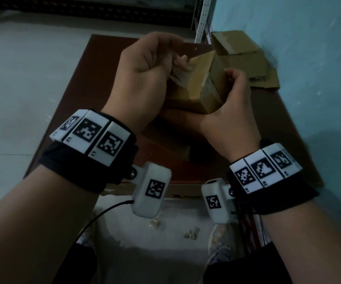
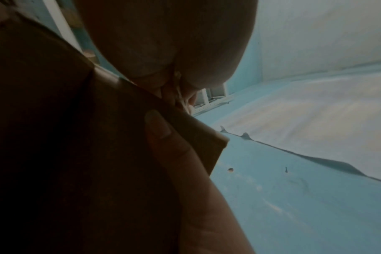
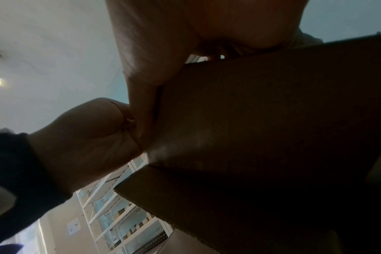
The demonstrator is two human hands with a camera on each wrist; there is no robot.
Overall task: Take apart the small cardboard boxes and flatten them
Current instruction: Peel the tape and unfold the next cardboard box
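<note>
cardboard box [image 1: 198, 87] is held above the middle of the brown bench [image 1: 79, 95] in the head view. the right hand [image 1: 225, 111] clamps its near corner; the left hand [image 1: 145, 64] pinches a strip of tape [image 1: 178, 73] at its top seam. likely step: peeling the tape, then opening the flaps. flattened boxes [image 1: 245, 58] lie at the far right corner.

left wrist view: only a thumb [image 2: 159, 125] on a dark box edge.

right wrist view: the box underside [image 3: 261, 120], and shelving [image 3: 120, 214] behind.
</note>
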